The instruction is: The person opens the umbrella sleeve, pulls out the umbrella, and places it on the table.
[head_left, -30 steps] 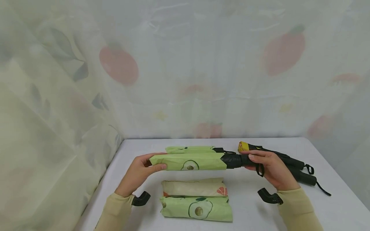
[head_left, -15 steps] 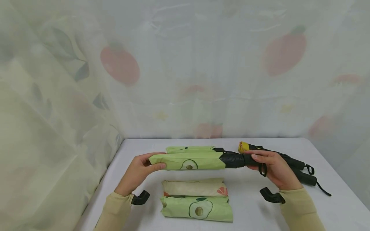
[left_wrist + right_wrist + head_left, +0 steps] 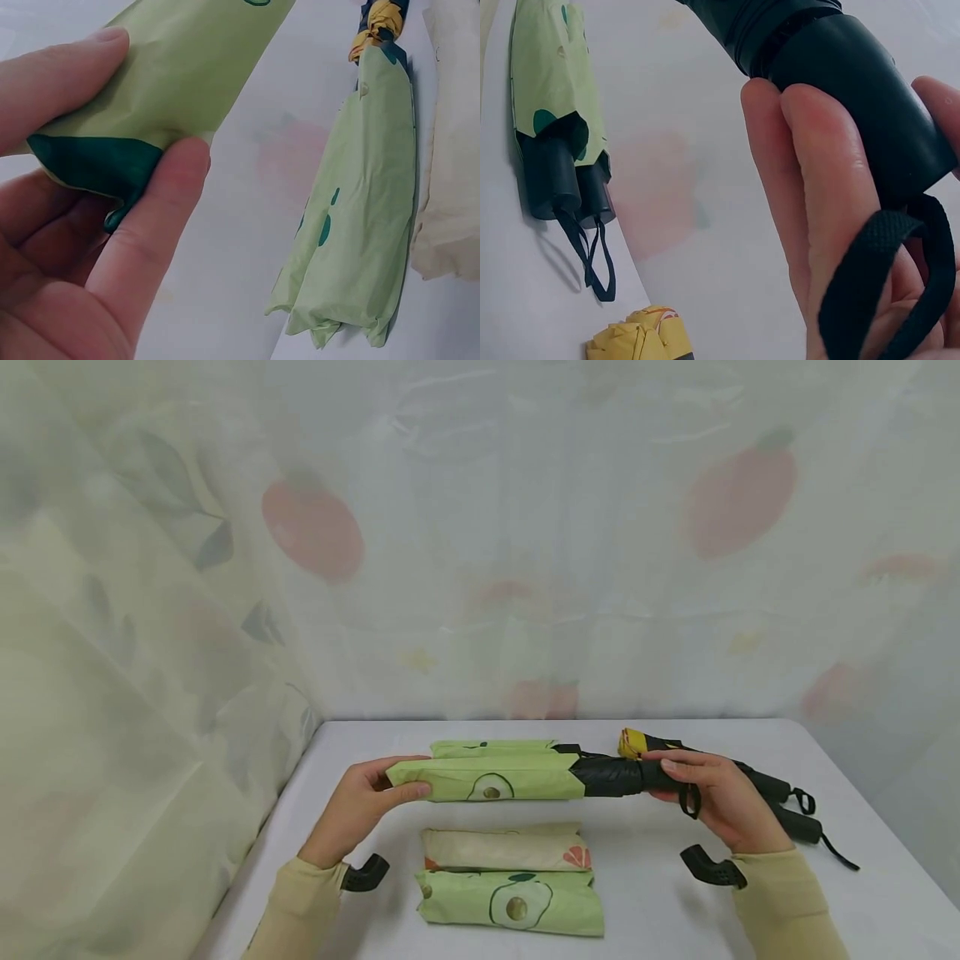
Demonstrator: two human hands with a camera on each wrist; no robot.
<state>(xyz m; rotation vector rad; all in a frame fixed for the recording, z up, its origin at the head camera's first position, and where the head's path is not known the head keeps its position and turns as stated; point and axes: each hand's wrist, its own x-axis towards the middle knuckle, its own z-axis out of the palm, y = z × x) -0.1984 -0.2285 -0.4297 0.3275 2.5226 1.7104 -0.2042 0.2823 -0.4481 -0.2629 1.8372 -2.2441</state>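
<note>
A folded umbrella (image 3: 613, 776) is held level above the white table, its left part inside a green avocado-print sleeve (image 3: 442, 782). My left hand (image 3: 351, 814) pinches the sleeve's far-left end; the left wrist view shows thumb and fingers on the green cloth (image 3: 176, 90). The right hand (image 3: 731, 802) grips the black handle (image 3: 862, 97), from which a black wrist loop (image 3: 870, 262) hangs. Between sleeve and handle a stretch of black canopy shows. The umbrella part inside the sleeve is hidden.
Nearer me lie a cream sleeve (image 3: 510, 850) and another green avocado sleeve (image 3: 465, 900). Behind the held umbrella are green-sleeved umbrellas (image 3: 551, 82) with black handles. At right lie black umbrellas with yellow ends (image 3: 633, 742). A printed curtain (image 3: 487, 527) surrounds the table.
My right hand has moved slightly right with the handle, and more of the black canopy shows past the sleeve's edge. The left hand and sleeve have hardly moved.
</note>
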